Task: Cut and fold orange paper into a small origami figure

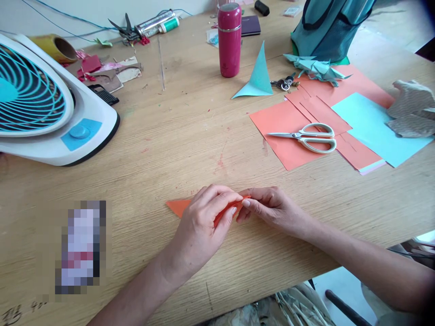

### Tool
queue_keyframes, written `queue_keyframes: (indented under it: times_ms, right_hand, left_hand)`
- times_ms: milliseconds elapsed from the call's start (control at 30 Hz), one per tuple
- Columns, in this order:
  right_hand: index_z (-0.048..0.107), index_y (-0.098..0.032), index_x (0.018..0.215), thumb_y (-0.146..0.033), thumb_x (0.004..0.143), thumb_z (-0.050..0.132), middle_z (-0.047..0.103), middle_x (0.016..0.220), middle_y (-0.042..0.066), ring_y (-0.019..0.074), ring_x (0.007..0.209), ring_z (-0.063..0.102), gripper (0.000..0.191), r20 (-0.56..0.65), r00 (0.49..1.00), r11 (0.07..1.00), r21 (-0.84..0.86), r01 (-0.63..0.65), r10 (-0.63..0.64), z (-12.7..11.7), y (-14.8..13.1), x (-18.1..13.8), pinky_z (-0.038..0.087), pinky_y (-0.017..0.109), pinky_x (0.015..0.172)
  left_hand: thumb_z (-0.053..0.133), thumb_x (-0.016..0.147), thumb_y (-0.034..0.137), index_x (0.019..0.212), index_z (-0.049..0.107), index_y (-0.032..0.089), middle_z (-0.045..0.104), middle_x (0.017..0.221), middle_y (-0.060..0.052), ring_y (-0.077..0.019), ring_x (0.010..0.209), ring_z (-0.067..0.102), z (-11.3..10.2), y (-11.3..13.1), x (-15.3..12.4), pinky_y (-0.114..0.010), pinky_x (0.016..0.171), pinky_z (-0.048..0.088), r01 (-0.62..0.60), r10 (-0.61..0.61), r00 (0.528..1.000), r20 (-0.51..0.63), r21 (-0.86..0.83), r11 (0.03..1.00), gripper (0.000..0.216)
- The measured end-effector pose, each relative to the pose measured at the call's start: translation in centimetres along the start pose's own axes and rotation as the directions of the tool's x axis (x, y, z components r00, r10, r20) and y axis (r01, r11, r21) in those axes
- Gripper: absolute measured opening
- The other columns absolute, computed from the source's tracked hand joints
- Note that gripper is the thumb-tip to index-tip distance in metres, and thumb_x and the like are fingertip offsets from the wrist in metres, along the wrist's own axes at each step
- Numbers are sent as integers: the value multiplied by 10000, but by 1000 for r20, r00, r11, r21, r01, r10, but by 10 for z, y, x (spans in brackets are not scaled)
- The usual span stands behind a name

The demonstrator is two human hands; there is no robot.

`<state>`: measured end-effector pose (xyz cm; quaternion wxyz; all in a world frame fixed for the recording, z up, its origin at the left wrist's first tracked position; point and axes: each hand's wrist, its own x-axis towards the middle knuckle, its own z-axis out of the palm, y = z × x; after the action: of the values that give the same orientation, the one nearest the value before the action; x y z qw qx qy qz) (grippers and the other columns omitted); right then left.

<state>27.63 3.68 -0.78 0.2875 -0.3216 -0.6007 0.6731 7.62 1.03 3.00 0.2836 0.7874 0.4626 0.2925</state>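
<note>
A folded piece of orange paper (177,207) is held between both hands just above the front part of the table. My left hand (204,222) wraps over its middle, fingers and thumb closed on it, so much of the paper is hidden. One pointed end sticks out to the left. At the other end, my right hand (268,206) pinches the tip between thumb and fingers. The two hands' fingertips nearly meet there. Beyond them lie white-handled scissors (317,138) on orange sheets (282,147).
A white and blue fan (81,131) stands at the left. At the back are a pink bottle (229,45), a folded turquoise paper (260,79), keys (286,83) and a teal bag (328,34). A turquoise sheet (380,140) lies right. A blurred-out object (81,244) is front left.
</note>
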Motion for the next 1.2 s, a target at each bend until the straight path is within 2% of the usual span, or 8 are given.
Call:
queue_keyframes:
  times_ms: [367, 633, 867, 1100, 1200]
  right_hand:
    - [713, -147, 1102, -373, 1021, 524, 746, 864, 43, 125, 787, 707, 306, 9, 1000, 1000, -7, 8, -8, -1, 2, 0, 559, 217, 723]
    - [735, -155, 999, -487, 974, 571, 735, 811, 37, 142, 761, 701, 371, 23, 1000, 1000, -15, -4, 4, -1, 0, 1, 568, 248, 713]
    - [733, -150, 998, -510, 983, 537, 734, 807, 44, 148, 756, 701, 410, 23, 1000, 999, -40, -19, 20, -1, 0, 0, 566, 260, 710]
    - [722, -151, 1049, -532, 979, 529, 733, 815, 43, 152, 756, 699, 432, 43, 999, 999, -43, -11, 13, 0, 1, 0, 557, 260, 698]
    - [722, -146, 1003, -497, 1000, 512, 729, 813, 47, 150, 756, 689, 410, 50, 999, 996, -84, -16, 21, 0, 1, -1, 538, 254, 698]
  left_hand:
    - [558, 956, 107, 1057, 705, 200, 644, 1003, -31, -133, 911, 625, -2, -2, -2, -288, 821, 507, 19, -19, 1000, -4, -15, 1000, 201]
    - [539, 951, 86, 1130, 719, 254, 600, 988, -31, -134, 904, 611, -4, 1, 2, -276, 796, 504, 35, -33, 999, 27, -58, 998, 305]
    - [521, 951, 71, 1130, 717, 264, 592, 996, -31, -141, 932, 602, -5, 1, 2, -272, 798, 500, 52, -49, 998, 47, -70, 996, 328]
    - [540, 950, 97, 1070, 710, 238, 606, 998, -33, -152, 925, 600, -6, 0, 3, -300, 833, 499, 61, -59, 995, 79, -29, 998, 252]
    - [552, 942, 94, 1045, 697, 232, 620, 1000, -29, -157, 922, 599, -6, -1, 3, -310, 835, 499, 50, -50, 994, 100, -4, 999, 225]
